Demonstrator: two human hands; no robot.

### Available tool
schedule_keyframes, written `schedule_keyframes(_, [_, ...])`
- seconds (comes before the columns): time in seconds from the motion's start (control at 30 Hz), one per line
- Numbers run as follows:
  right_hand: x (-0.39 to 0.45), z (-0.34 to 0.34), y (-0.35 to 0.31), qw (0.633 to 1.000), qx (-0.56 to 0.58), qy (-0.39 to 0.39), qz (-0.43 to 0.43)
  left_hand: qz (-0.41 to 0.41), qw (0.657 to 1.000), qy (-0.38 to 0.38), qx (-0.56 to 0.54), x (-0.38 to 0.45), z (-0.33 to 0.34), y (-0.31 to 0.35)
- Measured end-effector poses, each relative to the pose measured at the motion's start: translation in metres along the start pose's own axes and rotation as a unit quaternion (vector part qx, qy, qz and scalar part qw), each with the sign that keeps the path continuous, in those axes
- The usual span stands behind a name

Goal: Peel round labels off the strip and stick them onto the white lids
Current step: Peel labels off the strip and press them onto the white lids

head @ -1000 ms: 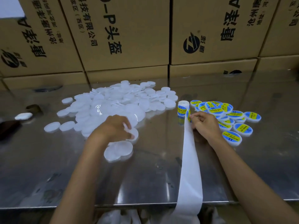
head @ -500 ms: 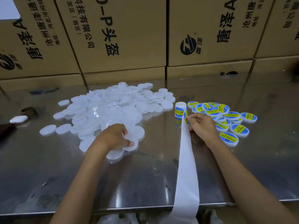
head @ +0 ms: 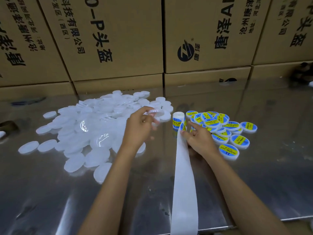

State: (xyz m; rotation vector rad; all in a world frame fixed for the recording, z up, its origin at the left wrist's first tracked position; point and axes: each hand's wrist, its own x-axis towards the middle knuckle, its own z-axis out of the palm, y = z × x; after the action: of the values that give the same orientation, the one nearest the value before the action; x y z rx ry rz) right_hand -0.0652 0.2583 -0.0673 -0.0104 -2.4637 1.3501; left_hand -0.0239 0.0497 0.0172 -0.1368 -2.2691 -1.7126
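A heap of plain white lids covers the left half of the steel table. My left hand is raised above the heap's right edge and grips one white lid between thumb and fingers. The label roll stands upright in the middle, and its bare white backing strip runs toward me and hangs over the table's front edge. My right hand pinches the strip just below the roll, at a blue and yellow label, with the forefinger stretched out. Labelled lids lie piled to the right.
Stacked brown cardboard boxes wall off the back of the shiny steel table. A dark object and a small white piece lie at the far left edge. Another dark object sits at the back right.
My left hand has picked a white lid from the heap's near edge and lifted it up and to the right, toward the roll. My right hand has stayed at the strip.
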Motion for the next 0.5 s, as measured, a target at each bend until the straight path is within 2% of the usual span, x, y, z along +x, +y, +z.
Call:
schedule_keyframes(0.17, [0.000, -0.001, -0.002, 0.999, -0.035, -0.014, -0.023, -0.075, 0.993, -0.054, -0.077, 0.012, 0.050, -0.007])
schedule_keyframes(0.3, [0.002, -0.001, -0.003, 0.997, -0.070, -0.030, -0.024, -0.080, 0.994, -0.020, -0.069, 0.012, 0.079, -0.021])
schedule_keyframes(0.5, [0.004, -0.001, -0.001, 0.998, -0.046, -0.044, 0.007, -0.139, 0.964, -0.044, -0.223, 0.016, 0.080, -0.035])
